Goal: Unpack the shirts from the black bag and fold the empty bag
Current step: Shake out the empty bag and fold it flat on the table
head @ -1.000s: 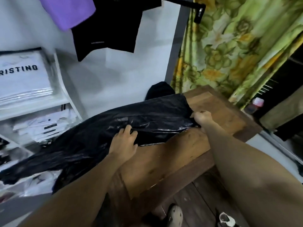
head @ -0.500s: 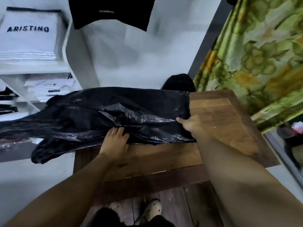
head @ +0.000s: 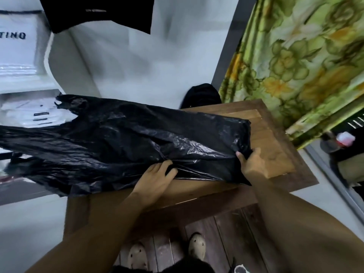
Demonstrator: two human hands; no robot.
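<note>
The left hand has its fingertips tucked into a fold along the near edge of the crinkled black plastic bag, gripping it there. The right hand, a little way off to the right, is clamped on the bag's right end, thumb on top and fingers hidden under the plastic. The hands are apart, and both hold the same near edge.

A moment ago the left hand lay flatter against that edge. Now its fingers dig in, and the bag lies drawn out long and fairly flat. It looks empty, so I'd say the unpacking is done and a lengthwise fold is about to be turned over.

Under the hands is the brown wooden table. The bag stretches leftward from the hands and its ragged far end hangs off the table's edge. Past that end is a white shelf holding flat white packaged shirts. A green floral curtain hangs beyond the right hand.
</note>
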